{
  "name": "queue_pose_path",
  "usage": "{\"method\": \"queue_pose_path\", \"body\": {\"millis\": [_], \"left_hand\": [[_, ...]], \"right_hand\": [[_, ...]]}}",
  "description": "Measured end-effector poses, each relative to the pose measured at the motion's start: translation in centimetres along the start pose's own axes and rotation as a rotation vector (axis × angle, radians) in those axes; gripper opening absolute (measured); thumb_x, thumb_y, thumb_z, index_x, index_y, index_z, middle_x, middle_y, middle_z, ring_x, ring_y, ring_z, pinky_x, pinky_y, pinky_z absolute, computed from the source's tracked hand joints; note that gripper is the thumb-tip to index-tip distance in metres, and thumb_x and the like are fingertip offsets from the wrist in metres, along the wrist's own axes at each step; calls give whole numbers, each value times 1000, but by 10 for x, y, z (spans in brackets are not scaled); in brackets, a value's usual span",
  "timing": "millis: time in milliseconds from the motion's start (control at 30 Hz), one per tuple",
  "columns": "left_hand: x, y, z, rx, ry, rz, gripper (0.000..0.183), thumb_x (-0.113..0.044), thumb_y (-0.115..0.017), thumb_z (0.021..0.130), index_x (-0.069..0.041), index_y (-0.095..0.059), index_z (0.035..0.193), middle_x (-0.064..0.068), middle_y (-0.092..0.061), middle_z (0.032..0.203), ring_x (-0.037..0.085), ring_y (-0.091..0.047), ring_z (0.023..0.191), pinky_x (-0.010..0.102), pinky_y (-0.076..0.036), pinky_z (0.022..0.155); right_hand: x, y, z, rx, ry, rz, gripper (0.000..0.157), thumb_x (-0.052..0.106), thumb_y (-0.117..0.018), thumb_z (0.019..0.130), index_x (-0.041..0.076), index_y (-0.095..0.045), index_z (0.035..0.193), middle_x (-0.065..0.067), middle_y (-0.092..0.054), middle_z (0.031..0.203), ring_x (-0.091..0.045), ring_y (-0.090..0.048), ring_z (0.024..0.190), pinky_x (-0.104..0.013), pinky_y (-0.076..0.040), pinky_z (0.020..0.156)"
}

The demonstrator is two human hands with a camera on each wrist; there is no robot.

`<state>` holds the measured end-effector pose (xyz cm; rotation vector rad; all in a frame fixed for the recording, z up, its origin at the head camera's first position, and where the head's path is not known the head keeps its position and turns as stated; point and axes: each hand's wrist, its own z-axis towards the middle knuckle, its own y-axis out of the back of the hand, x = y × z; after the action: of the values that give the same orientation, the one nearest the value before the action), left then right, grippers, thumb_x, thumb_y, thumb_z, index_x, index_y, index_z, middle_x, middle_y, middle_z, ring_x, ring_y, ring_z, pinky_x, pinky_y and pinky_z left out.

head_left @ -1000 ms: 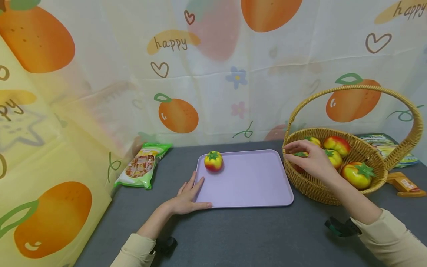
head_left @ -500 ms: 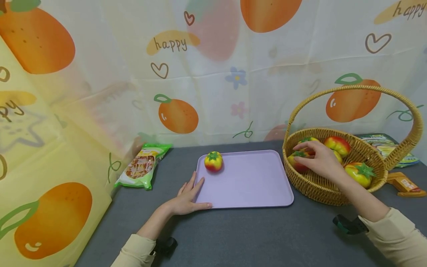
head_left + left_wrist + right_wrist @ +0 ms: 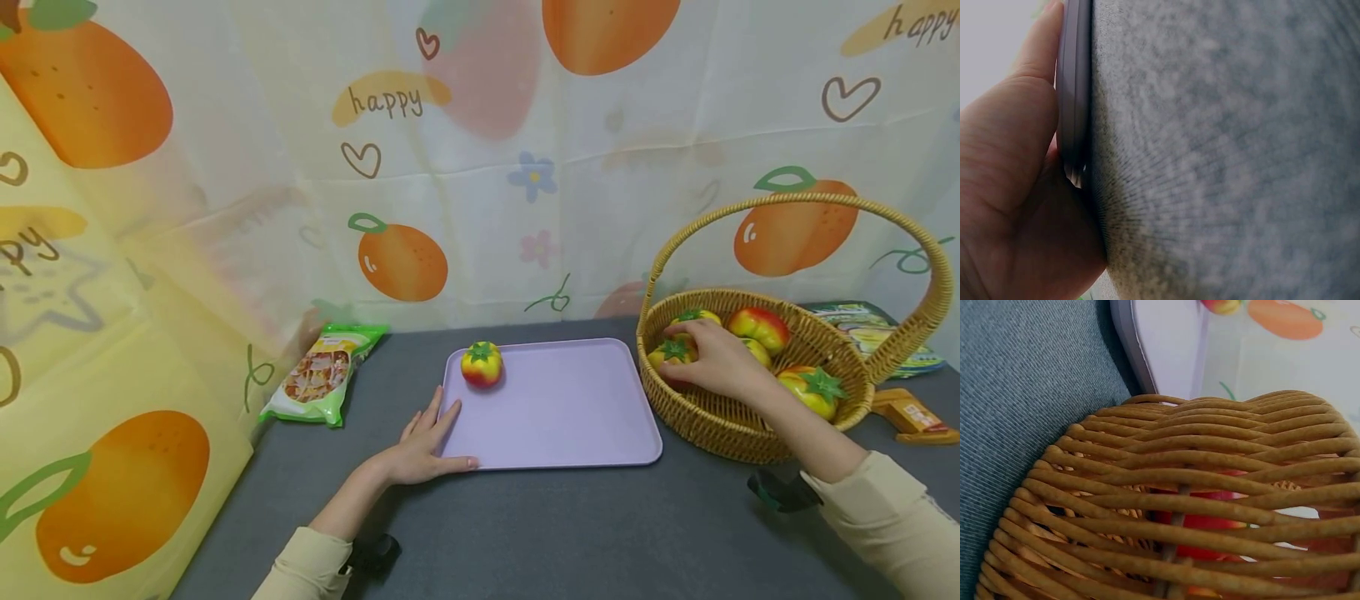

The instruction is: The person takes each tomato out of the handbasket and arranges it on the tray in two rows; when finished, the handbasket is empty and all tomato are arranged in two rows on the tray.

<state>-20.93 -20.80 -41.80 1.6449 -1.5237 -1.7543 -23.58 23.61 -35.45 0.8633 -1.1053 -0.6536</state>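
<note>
In the head view a lilac tray (image 3: 555, 408) lies on the dark table, with one red-and-yellow tomato-like fruit (image 3: 482, 365) near its far left corner. My left hand (image 3: 420, 446) rests at the tray's near left corner, fingers spread and thumb along the front rim. Up close, the left wrist view shows the thumb (image 3: 1035, 56) against the tray edge (image 3: 1074, 81). My right hand (image 3: 716, 362) reaches into the wicker basket (image 3: 712, 433), its thumb and fingers around a tomato-like fruit (image 3: 672, 352) with a green leafy top. Basket weave hides most of that grip in the right wrist view.
Several more such fruits, including a redder one (image 3: 759, 327), lie in the basket under its tall arched handle (image 3: 795, 198). A green snack bag (image 3: 318, 375) lies left of the tray. Right of the basket are a brown packet (image 3: 911, 415) and a green package (image 3: 870, 325).
My right hand has moved from above the basket's left rim down into the basket and closed around a fruit there. The left hand and tray have stayed put.
</note>
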Motion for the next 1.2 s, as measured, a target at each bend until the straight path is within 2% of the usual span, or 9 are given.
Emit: {"method": "queue_pose_path", "body": {"millis": [267,733,1200], "left_hand": [[0,0,-1,2,1,1,101,-62,-64,85,-12,-13,157,17,17,160,39,5,147,59,3,113],[0,0,-1,0,4,-3,102,-62,-64,85,-12,-13,157,17,17,160,40,4,146,59,4,112],[0,0,-1,-1,2,1,102,-62,-64,84,-12,-13,157,17,17,160,42,4,146,59,4,112]], "right_hand": [[-2,-1,6,51,7,-67,66,31,-77,82,-13,-53,125,-33,-56,117,-45,-53,106,-59,-42,88],[-2,-2,8,82,1,-143,62,31,-78,78,-10,-58,120,-28,-60,110,-39,-56,96,-55,-45,83],[-4,0,3,47,15,-100,65,33,-81,78,-9,-58,122,-28,-61,114,-41,-57,102,-57,-44,86]]}}
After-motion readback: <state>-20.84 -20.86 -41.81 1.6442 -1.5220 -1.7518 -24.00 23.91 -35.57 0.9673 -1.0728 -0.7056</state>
